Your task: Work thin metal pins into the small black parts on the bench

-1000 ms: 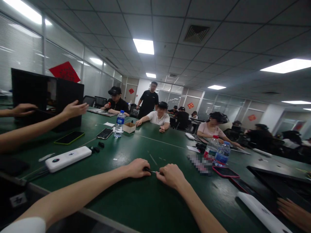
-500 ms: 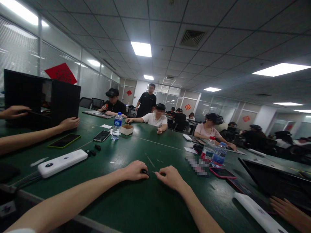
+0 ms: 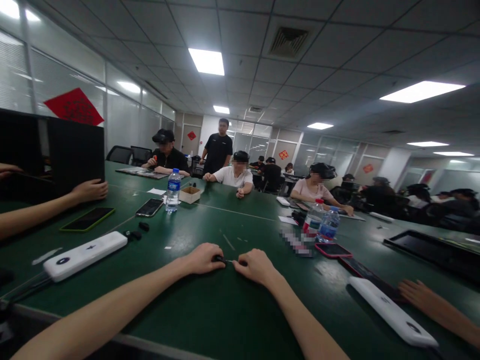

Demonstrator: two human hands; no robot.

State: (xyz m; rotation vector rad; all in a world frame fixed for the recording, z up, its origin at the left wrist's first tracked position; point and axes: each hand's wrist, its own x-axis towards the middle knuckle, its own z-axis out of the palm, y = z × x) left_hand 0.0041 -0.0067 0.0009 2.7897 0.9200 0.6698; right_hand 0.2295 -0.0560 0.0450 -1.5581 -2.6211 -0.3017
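A: What are the hands doing?

B: The left hand (image 3: 205, 257) is gripping a small dark item (image 3: 220, 258), whose thin pale tip (image 3: 229, 261) is pointing at the right hand (image 3: 255, 266). That one is curling its fingers close to the tip; I can't tell whether they are pinching it.

A: Where is the item sitting?

B: It is sitting over the green table (image 3: 225, 310), on the wearer's side of the small open box (image 3: 195, 197) and a little to its right.

A: How would someone be handling it well?

B: In my judgement, by keeping both hands low and steady, holding item and tip in one straight line, and moving gently. Anyone pushing sideways would probably be risking a bend.

A: And what are you counting?

B: Three bottles: a blue-capped bottle (image 3: 173, 191) is standing just left of the box, while a red-capped bottle (image 3: 312, 220) and a second blue-capped one (image 3: 328, 225) are standing well to its right. Three phones: a silver-edged phone (image 3: 149, 207) is lying left of the box, a green-edged phone (image 3: 87, 220) farther left, a pink-edged phone (image 3: 333, 250) well to its right. Two large white devices are lying nearer the wearer than the box: one device (image 3: 85, 256) to its left, another (image 3: 392, 312) far to its right.
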